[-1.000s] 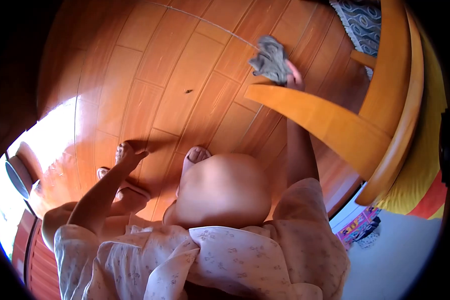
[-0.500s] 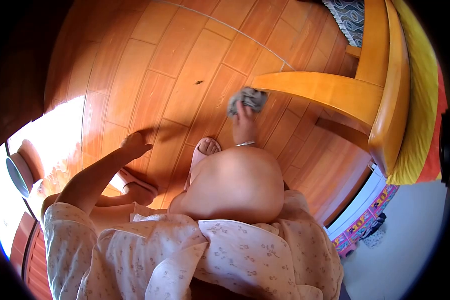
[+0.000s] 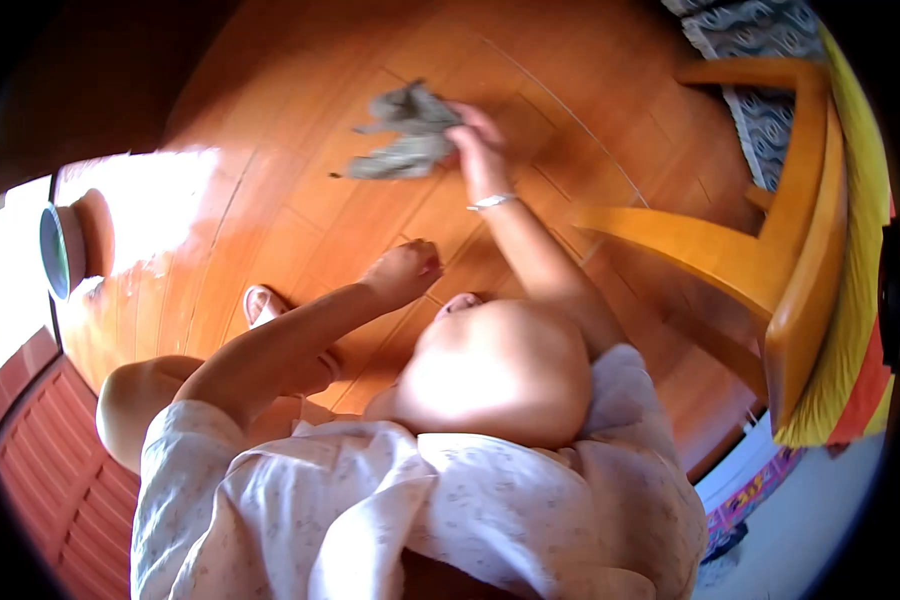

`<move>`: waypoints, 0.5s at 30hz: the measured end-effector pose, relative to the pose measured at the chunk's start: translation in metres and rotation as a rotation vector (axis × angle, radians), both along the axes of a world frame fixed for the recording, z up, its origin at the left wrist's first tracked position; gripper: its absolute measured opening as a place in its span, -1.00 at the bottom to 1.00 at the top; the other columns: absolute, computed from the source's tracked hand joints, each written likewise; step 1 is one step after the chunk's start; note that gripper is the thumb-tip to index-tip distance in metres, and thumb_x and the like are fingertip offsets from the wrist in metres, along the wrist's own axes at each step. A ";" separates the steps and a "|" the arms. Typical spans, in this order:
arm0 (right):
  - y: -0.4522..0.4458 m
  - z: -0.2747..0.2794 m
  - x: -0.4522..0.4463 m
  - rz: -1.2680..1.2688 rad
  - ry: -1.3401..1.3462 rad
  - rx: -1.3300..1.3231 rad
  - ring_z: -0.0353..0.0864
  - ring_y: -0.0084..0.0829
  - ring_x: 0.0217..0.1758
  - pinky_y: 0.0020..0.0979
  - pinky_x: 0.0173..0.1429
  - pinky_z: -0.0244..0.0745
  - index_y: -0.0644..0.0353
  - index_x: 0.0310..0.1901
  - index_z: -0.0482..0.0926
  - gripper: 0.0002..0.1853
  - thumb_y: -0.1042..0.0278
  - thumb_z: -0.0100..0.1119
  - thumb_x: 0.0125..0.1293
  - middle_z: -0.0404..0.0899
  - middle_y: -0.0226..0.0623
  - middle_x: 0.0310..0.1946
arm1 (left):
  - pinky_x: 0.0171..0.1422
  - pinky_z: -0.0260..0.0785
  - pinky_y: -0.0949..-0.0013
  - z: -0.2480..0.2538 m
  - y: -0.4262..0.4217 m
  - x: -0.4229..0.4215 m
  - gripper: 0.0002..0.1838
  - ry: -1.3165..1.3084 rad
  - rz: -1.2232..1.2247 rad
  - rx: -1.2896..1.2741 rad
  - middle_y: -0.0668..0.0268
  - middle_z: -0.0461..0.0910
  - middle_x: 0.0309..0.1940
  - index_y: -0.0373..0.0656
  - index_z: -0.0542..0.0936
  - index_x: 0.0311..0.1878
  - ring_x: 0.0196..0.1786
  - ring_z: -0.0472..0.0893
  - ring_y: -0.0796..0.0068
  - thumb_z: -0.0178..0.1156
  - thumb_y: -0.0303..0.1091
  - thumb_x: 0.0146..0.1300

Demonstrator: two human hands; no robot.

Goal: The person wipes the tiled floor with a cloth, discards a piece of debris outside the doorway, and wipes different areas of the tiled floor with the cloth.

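My right hand, with a bracelet at the wrist, grips a grey cloth. The cloth hangs bunched and partly unfolded to the left of the fingers, above the orange-brown plank-patterned floor. Motion smears it a little. My left hand is lower, in front of my knees, with its fingers curled in and nothing visible in them. A small dark speck lies on the floor at the cloth's left edge.
A wooden chair with a yellow and red cover stands close on the right. Behind it is a patterned fringed fabric. At the left, a round container stands by bright sunlight near a reddish slatted panel.
My right hand has moved away from the chair leg, up and left, with the cloth, which has opened out. My left hand has come right and its fingers have curled in.
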State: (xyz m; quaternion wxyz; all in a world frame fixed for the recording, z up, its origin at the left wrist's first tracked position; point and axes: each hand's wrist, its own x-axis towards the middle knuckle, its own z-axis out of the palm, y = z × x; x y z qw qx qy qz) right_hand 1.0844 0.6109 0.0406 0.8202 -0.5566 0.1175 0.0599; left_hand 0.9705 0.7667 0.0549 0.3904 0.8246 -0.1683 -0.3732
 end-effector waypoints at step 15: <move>-0.161 -0.082 -0.014 -0.163 0.445 -1.571 -0.11 -0.11 0.54 -0.07 0.48 -0.02 0.02 0.45 0.10 -0.38 0.02 -0.16 0.42 -0.07 -0.18 0.50 | 0.11 0.39 0.16 -0.001 -0.056 -0.006 -0.86 0.001 -0.349 -0.118 0.15 0.55 -0.14 -0.14 0.54 -0.18 0.03 0.53 0.14 0.13 -0.33 0.23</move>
